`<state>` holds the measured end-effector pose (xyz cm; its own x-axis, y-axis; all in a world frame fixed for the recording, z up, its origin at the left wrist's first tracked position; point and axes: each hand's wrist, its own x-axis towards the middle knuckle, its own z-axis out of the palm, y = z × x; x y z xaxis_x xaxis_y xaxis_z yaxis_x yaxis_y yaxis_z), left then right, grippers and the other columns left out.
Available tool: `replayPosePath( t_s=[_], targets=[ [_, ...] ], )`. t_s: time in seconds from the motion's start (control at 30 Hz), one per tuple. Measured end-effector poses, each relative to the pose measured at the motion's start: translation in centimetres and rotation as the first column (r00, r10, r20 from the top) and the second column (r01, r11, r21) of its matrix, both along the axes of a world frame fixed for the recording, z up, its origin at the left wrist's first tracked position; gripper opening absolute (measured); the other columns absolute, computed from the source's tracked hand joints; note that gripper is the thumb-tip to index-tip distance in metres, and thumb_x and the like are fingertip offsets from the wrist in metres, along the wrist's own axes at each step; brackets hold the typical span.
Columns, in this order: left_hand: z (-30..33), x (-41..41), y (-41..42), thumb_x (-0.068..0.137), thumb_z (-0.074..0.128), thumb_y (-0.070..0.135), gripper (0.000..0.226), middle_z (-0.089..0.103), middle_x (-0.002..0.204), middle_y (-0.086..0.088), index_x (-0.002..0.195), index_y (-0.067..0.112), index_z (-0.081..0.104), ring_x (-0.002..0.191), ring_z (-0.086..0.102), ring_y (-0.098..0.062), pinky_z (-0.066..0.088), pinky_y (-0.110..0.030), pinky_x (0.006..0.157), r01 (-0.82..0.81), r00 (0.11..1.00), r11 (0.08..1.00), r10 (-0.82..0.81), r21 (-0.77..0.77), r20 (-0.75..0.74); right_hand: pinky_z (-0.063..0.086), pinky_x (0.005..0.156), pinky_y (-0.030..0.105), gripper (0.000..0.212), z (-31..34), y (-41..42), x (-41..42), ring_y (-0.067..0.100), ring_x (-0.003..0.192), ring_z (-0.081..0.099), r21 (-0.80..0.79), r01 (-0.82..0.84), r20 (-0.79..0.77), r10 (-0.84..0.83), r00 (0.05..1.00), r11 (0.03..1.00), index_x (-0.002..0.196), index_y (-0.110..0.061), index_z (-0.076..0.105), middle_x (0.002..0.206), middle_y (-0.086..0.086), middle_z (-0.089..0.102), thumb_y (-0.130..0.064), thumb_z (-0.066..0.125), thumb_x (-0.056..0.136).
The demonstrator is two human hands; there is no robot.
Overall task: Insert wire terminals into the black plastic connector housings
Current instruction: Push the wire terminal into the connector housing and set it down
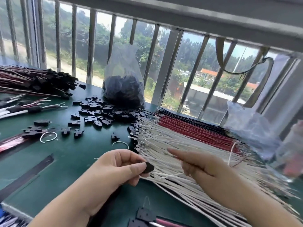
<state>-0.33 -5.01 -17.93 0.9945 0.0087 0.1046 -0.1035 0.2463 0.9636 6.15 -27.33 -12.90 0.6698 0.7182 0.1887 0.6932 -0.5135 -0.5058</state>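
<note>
Both hands work low over the green table point(68, 161): left hand point(114, 171) pinches a black connector housing point(148, 167); right hand point(201, 167) pinches a white wire point(170, 175), forefinger straight. Beyond lie fanned white wires point(172, 138); loose housings point(101, 112) farther left.

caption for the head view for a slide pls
Left hand pinches a black plastic connector housing while the right hand picks among white wires on the green table.
</note>
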Motion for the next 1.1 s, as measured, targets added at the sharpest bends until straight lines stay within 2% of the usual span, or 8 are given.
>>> replayPosePath(
  t_s=[0.03,0.1,0.23,0.33,0.47,0.67,0.9,1.1],
  targets=[
    [-0.1,0.0,0.1,0.061,0.074,0.019,0.015,0.070,0.071,-0.015,0.075,0.012,0.074,0.053,0.051,-0.014,0.046,-0.016,0.053,-0.001,1.000,1.000,0.001,0.014,0.007,0.043,0.079,0.009,0.061,-0.2,-0.1,-0.1,0.002,0.088,0.058,0.062,-0.014,0.011,0.013,1.000,0.998,0.119,-0.062,0.050,0.090,-0.018,0.061,-0.006,0.048,0.095],
    [-0.2,0.0,0.2,0.055,0.079,0.029,0.027,0.069,0.071,-0.014,0.077,0.014,0.074,0.054,0.052,-0.013,0.045,-0.017,0.055,0.001,1.000,0.998,-0.002,0.060,0.027,0.046,0.075,0.011,0.057,-0.4,0.1,-0.4,0.007,0.086,0.060,0.163,-0.017,0.055,0.008,0.998,0.987,0.113,-0.051,0.062,0.087,-0.016,0.062,0.001,0.055,0.090],
    [-0.4,0.1,0.2,0.049,0.079,0.039,0.041,0.068,0.074,-0.023,0.080,0.014,0.073,0.055,0.053,-0.015,0.040,-0.029,0.064,-0.039,0.999,0.992,0.036,0.119,0.025,0.042,0.062,0.006,0.019,-0.7,0.9,-0.9,0.006,0.076,0.062,0.306,-0.005,0.186,-0.055,0.981,0.952,0.091,-0.041,0.074,0.080,-0.016,0.066,-0.028,0.073,0.078],
    [-0.3,0.0,0.1,0.048,0.079,0.041,0.039,0.067,0.063,-0.015,0.079,0.018,0.073,0.054,0.055,-0.014,0.041,-0.024,0.059,-0.045,0.999,0.988,0.040,0.146,0.035,0.047,0.064,0.015,0.013,-0.8,0.9,-1.1,0.008,0.077,0.062,0.245,0.010,0.232,-0.069,0.970,0.970,0.093,-0.044,0.071,0.080,-0.018,0.064,-0.044,0.068,0.081],
    [-0.2,0.0,0.0,0.047,0.079,0.041,0.041,0.066,0.061,-0.011,0.081,0.017,0.073,0.056,0.056,-0.013,0.043,-0.020,0.057,-0.053,0.997,0.986,0.044,0.157,0.059,0.050,0.064,0.031,0.018,-1.1,0.9,-1.1,0.006,0.077,0.057,0.132,0.040,0.318,-0.081,0.945,0.990,0.091,-0.033,0.070,0.080,-0.019,0.059,-0.042,0.056,0.086],
    [-0.2,0.0,0.1,0.046,0.080,0.039,0.041,0.069,0.064,-0.015,0.080,0.015,0.074,0.054,0.060,-0.014,0.046,-0.016,0.055,-0.046,0.997,0.986,0.036,0.159,0.066,0.048,0.059,0.029,0.026,-1.0,1.2,-1.4,0.003,0.071,0.055,0.151,0.022,0.360,-0.075,0.930,0.988,0.088,-0.032,0.071,0.073,-0.020,0.056,-0.047,0.050,0.086],
    [-0.1,0.0,-0.1,0.044,0.080,0.037,0.040,0.068,0.059,-0.011,0.078,0.017,0.074,0.053,0.063,-0.014,0.048,-0.014,0.056,-0.061,0.997,0.979,0.049,0.192,0.067,0.039,0.058,0.020,0.029,-1.1,1.2,-1.4,0.000,0.066,0.049,0.053,0.034,0.416,-0.053,0.908,0.998,0.085,-0.032,0.069,0.064,-0.026,0.046,-0.047,0.045,0.088],
    [0.1,-0.1,-0.6,0.058,0.083,0.022,0.019,0.068,0.057,-0.008,0.074,0.018,0.074,0.051,0.061,-0.009,0.046,-0.011,0.053,-0.061,0.998,0.975,0.054,0.214,0.040,0.047,0.053,0.029,0.020,-1.5,1.4,-1.7,0.003,0.064,0.052,0.083,-0.012,0.394,-0.022,0.919,0.996,0.084,-0.030,0.069,0.069,-0.017,0.054,-0.041,0.052,0.088]
  ],
)
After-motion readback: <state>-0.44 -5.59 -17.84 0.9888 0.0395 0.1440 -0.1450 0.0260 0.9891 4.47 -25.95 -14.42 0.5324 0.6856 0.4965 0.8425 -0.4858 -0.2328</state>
